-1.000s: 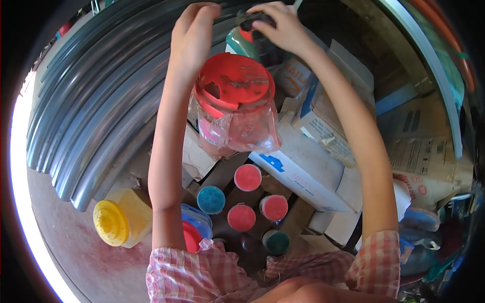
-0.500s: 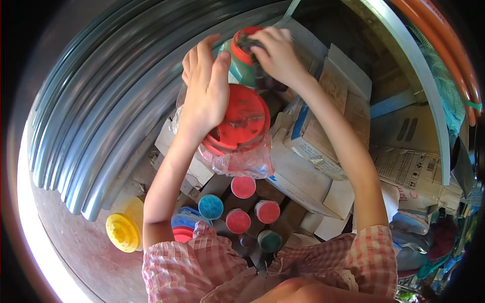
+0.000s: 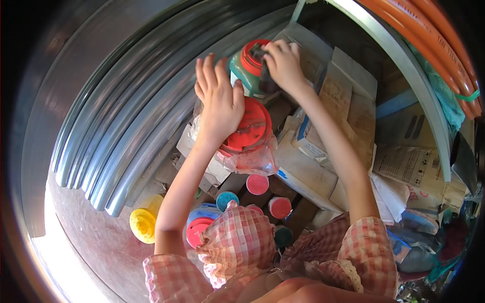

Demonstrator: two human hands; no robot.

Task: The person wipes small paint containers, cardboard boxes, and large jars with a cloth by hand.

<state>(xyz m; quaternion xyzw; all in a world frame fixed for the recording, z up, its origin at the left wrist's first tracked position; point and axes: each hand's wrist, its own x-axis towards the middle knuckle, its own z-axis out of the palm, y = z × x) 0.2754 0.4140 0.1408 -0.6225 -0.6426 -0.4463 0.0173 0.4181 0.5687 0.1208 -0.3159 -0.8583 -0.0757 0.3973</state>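
Observation:
My left hand rests with its fingers spread on the left side of a large red lid, which tops a container wrapped in clear plastic. Beyond it stands a green jar with a red rim. My right hand is curled around a dark, blurred cloth-like item at the right side of that jar's red top. Part of the dark item hangs down beside the jar.
Grey pipes curve along the left. Cardboard boxes are stacked on the right, near orange pipes. Closer in are small pots with pink and blue lids, a yellow container and a red-lidded blue container.
The view has shifted, so the jars appear lower and further right. My right hand and the dark item have moved from over the jar's top to its right side.

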